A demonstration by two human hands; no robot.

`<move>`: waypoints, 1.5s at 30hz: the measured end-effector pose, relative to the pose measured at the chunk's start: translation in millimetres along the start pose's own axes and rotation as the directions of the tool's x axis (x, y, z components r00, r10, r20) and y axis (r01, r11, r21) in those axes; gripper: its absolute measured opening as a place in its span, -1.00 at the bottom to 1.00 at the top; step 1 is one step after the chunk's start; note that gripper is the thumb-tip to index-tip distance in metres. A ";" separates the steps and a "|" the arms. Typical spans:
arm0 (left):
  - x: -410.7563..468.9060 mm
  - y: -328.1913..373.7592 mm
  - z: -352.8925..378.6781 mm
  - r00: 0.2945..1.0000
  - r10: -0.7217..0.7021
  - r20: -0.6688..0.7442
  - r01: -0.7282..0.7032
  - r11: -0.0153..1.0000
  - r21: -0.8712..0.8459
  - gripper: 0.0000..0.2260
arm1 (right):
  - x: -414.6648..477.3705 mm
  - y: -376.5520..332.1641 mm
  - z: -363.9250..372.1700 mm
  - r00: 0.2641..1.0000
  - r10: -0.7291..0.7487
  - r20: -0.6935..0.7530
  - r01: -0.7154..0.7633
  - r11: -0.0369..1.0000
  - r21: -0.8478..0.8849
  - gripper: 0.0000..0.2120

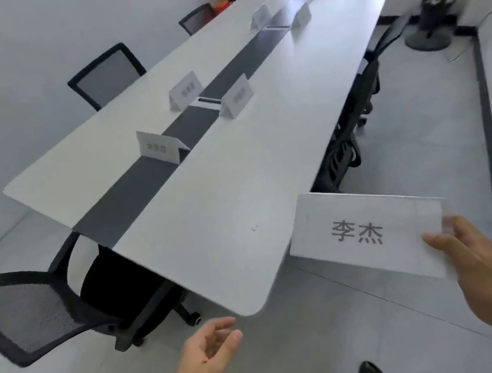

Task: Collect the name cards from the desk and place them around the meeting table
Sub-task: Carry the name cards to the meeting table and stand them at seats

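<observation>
Cards stand folded along the dark middle strip of the desk, well beyond both hands' fingers. Left hand hangs below the desk's near corner, palm half up, fingers loosely curled, empty. Right hand reaches forward, thumb on the front, pinching another card by its right end, off the desk.

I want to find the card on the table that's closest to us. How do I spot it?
Look at the long white meeting table with the dark strip down its middle. Follow the strip from the near end to the first name card. It stands alone across the strip, while the other cards stand in pairs, one on each side.
</observation>
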State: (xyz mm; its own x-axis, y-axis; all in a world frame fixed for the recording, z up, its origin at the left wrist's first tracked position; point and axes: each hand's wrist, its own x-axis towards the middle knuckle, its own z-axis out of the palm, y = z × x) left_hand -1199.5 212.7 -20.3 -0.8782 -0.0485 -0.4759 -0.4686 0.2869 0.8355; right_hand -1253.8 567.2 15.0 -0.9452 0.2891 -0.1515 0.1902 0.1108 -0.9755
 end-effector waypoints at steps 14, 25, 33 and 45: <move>101.1 141.0 260.0 0.926 0.140 0.350 -0.219 0.955 0.198 -0.88 | 58.5 66.0 -236.4 0.942 0.213 -0.261 -0.176 0.971 0.159 -0.87; 229.1 216.6 367.3 0.911 0.055 0.410 -0.177 0.947 0.267 -0.86 | 209.4 77.7 -332.3 0.919 0.248 -0.307 -0.192 0.960 0.202 -0.83; 377.1 359.6 473.4 0.859 0.072 0.506 -0.224 0.943 0.245 -0.67 | 367.4 35.8 -390.7 0.904 0.184 -0.387 -0.127 0.978 0.168 -0.31; 559.4 536.5 650.3 0.797 0.144 0.587 -0.348 0.903 0.251 -0.63 | 587.7 29.1 -513.1 0.859 0.172 -0.482 -0.067 0.971 0.228 -0.55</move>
State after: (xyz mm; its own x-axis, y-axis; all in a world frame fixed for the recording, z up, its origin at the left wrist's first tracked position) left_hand -1879.8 961.6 -16.8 -0.7105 0.5644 -0.4202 -0.0931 0.5165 0.8512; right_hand -1667.7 1228.2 -20.5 -0.6517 0.7254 -0.2214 0.1879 -0.1284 -0.9738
